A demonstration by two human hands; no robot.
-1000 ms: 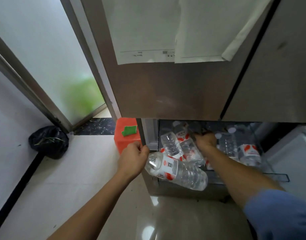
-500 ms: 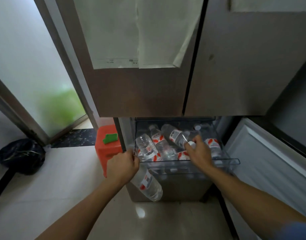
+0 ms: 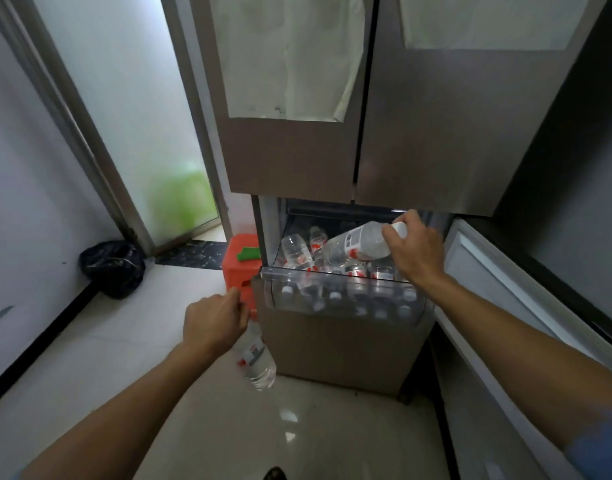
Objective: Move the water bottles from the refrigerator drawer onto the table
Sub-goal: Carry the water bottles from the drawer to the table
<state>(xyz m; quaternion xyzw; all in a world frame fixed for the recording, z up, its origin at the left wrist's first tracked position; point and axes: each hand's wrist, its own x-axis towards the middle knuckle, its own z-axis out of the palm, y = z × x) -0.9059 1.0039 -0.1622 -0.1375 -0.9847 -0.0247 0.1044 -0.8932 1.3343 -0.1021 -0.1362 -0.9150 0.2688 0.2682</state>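
Pale floor tiles (image 3: 90, 341) are seen in front of a brown fridge (image 3: 418, 150), whose bottom drawer (image 3: 332, 273) stands open.

The left hand (image 3: 214, 323) is curled round the neck of a low bottle (image 3: 257, 362), which hangs from it base down, long axis nearly upright. It is held outside the drawer, just beside the left front corner and below the rim.

The right hand (image 3: 415, 249) is closed round the cap end of a raised bottle (image 3: 356, 245). This one is held over the drawer, long axis close to level, base pointing left and a little down. Whether its base touches the pile beneath cannot be told.

The rest of the bottles (image 3: 297, 252) are packed lying down in the drawer, many with caps against the clear front wall. They lie below and left of the right hand, which is much the nearer; the left hand is kept apart from them by the drawer wall.

Both hands are judged full, so a carry to the table is probably called for next. No table is in view, so its direction cannot be given.

An orange stool (image 3: 238, 268) is set left of the drawer, and a black bag (image 3: 112, 268) further left by the wall.
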